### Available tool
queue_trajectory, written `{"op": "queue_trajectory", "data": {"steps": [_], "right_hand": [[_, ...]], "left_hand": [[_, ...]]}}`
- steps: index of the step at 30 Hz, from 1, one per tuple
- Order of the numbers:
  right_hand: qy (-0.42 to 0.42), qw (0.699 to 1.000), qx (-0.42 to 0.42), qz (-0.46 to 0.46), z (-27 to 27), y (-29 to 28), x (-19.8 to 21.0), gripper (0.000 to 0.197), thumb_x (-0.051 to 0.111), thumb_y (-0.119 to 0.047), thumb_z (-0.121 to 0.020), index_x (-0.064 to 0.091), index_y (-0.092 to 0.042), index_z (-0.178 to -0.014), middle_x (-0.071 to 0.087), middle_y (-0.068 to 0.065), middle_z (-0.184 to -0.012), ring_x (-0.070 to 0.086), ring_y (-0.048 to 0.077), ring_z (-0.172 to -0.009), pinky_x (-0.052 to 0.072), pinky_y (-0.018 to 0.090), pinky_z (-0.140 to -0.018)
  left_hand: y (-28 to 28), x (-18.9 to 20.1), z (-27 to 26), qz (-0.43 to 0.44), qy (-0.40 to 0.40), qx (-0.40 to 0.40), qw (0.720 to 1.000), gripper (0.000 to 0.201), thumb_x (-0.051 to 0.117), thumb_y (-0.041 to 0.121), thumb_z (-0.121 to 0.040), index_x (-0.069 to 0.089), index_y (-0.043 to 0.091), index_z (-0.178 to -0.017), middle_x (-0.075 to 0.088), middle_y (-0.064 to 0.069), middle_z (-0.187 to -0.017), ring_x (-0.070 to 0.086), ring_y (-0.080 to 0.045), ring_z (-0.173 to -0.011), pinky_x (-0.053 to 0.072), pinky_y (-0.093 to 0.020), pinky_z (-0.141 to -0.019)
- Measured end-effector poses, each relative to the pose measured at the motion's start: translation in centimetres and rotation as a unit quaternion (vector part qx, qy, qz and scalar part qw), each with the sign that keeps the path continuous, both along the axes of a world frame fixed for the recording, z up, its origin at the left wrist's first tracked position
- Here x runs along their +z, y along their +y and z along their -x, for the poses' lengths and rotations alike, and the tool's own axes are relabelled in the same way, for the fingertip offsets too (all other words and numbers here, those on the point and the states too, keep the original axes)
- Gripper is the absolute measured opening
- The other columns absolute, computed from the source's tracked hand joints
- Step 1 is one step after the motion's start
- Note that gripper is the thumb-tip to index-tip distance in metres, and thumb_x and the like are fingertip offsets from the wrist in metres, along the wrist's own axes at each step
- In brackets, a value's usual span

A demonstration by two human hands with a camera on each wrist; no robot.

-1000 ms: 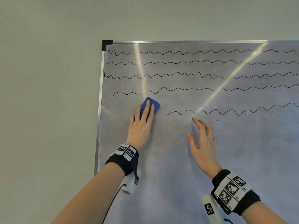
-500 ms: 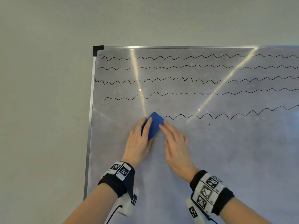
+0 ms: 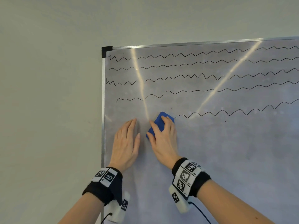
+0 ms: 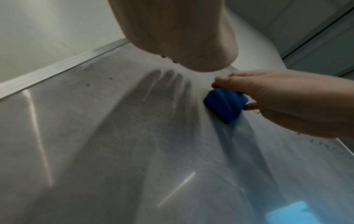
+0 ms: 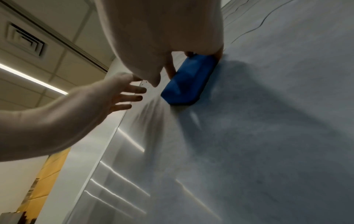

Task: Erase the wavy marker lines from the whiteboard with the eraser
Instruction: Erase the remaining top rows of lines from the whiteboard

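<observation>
The blue eraser [image 3: 159,122] lies flat against the whiteboard [image 3: 226,151], just left of where the lowest wavy line [image 3: 234,110] starts. My right hand [image 3: 163,139] grips the eraser [image 4: 225,104], with fingers over its top and thumb at its lower left edge. My left hand [image 3: 126,139] is beside it to the left, fingers straight and holding nothing, close to the board; I cannot tell if it touches. Several black wavy lines [image 3: 186,92] run across the upper board. The right wrist view shows the eraser [image 5: 189,81] under my fingers and the left hand [image 5: 107,98] spread.
The board's metal frame [image 3: 102,110] and black corner cap [image 3: 106,50] stand just left of my left hand. Beyond it is bare wall [image 3: 48,110]. The lower board carries only grey smudges and light streaks.
The eraser has passed from my left hand to my right hand. My left hand let go and moved left; my right hand closed round the eraser by the lowest line's left end.
</observation>
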State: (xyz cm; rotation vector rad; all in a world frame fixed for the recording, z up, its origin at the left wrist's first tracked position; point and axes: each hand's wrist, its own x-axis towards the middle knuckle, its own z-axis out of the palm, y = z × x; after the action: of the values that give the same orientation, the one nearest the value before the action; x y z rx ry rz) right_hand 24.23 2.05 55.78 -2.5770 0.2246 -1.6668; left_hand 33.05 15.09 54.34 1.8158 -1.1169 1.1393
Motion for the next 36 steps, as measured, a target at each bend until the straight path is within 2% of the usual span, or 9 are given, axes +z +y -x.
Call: {"op": "queue_trajectory", "data": {"steps": [6,8,10,15,21,26,30,32,36], "right_hand": [[-0.007,0.994,0.004,0.112,-1.7,-0.3,0.0,0.023,0.073,-0.02,-0.077,0.056,-0.011,-0.088,0.053,0.018,-0.123,0.04,0.032,-0.121,0.045,0.048,-0.092],[0.023,0.986,0.048,0.161,-1.3,-1.2,0.0,0.026,0.071,-0.009,-0.076,0.057,-0.009,-0.097,0.051,0.017,-0.124,0.04,0.029,-0.119,0.045,0.046,-0.095],[0.009,0.992,0.065,0.106,-0.4,-2.9,1.2,0.028,0.059,-0.011,-0.084,0.057,-0.008,-0.112,0.046,0.016,-0.132,0.039,0.028,-0.12,0.04,0.041,-0.1],[-0.099,0.994,-0.013,0.049,1.2,-6.0,3.5,0.044,0.066,-0.001,-0.078,0.05,-0.006,-0.118,0.037,0.021,-0.132,0.043,0.04,-0.116,0.044,0.046,-0.096],[0.028,0.956,0.029,0.29,2.0,-6.0,-0.2,0.037,0.054,-0.011,-0.081,0.057,-0.003,-0.117,0.052,0.02,-0.128,0.037,0.035,-0.122,0.035,0.041,-0.105],[-0.094,0.988,-0.024,0.119,2.5,-8.5,2.9,0.05,0.063,-0.002,-0.077,0.046,-0.009,-0.124,0.044,0.015,-0.131,0.038,0.036,-0.115,0.041,0.047,-0.098],[0.045,0.96,0.02,0.274,2.0,-7.3,-1.8,0.056,0.067,-0.005,-0.073,0.051,-0.009,-0.127,0.048,0.016,-0.135,0.042,0.039,-0.122,0.036,0.042,-0.106],[0.065,0.949,0.024,0.307,2.8,-8.3,-0.6,0.052,0.057,-0.008,-0.077,0.049,-0.01,-0.128,0.049,0.016,-0.134,0.041,0.038,-0.124,0.035,0.043,-0.106],[-0.066,0.988,0.004,0.138,3.5,-10.0,3.4,0.051,0.058,-0.001,-0.079,0.043,-0.011,-0.127,0.046,0.014,-0.131,0.036,0.035,-0.12,0.038,0.047,-0.102]], "left_hand": [[0.1,0.5,-0.2,0.01,0.019,-0.021,1.0,0.057,0.025,0.042,-0.1,0.034,0.014,-0.149,0.04,-0.004,-0.148,0.035,-0.016,-0.136,0.019,-0.024,-0.113],[-0.2,0.7,-0.1,-0.002,0.013,-0.027,1.0,0.056,0.026,0.041,-0.1,0.036,0.013,-0.148,0.041,-0.005,-0.147,0.036,-0.017,-0.136,0.021,-0.027,-0.113],[-0.6,1.1,0.1,-0.027,-0.004,-0.028,0.999,0.054,0.028,0.039,-0.1,0.039,0.012,-0.146,0.043,-0.007,-0.146,0.039,-0.02,-0.134,0.024,-0.03,-0.112],[-2.6,2.5,0.4,-0.073,-0.031,-0.014,0.997,0.055,0.025,0.039,-0.101,0.037,0.013,-0.148,0.039,-0.006,-0.151,0.035,-0.021,-0.139,0.022,-0.033,-0.113],[-4.4,3.2,0.7,-0.073,-0.024,0.005,0.997,0.057,0.024,0.04,-0.1,0.036,0.011,-0.148,0.036,-0.007,-0.154,0.031,-0.023,-0.142,0.012,-0.028,-0.115],[-4.6,2.8,0.4,-0.11,-0.055,0.064,0.99,0.058,0.025,0.038,-0.1,0.036,0.009,-0.148,0.037,-0.011,-0.153,0.033,-0.027,-0.141,0.016,-0.039,-0.116],[-4.9,2.8,0.3,-0.128,-0.064,0.087,0.986,0.058,0.026,0.04,-0.1,0.039,0.008,-0.147,0.039,-0.014,-0.151,0.036,-0.03,-0.14,0.019,-0.044,-0.114],[-4.9,2.8,0.3,-0.127,-0.066,0.092,0.985,0.058,0.027,0.04,-0.099,0.041,0.007,-0.146,0.041,-0.014,-0.15,0.037,-0.03,-0.139,0.02,-0.044,-0.114],[-4.8,2.9,0.4,-0.127,-0.07,0.101,0.984,0.059,0.027,0.04,-0.099,0.041,0.007,-0.146,0.042,-0.013,-0.149,0.038,-0.03,-0.138,0.019,-0.043,-0.115]]}}
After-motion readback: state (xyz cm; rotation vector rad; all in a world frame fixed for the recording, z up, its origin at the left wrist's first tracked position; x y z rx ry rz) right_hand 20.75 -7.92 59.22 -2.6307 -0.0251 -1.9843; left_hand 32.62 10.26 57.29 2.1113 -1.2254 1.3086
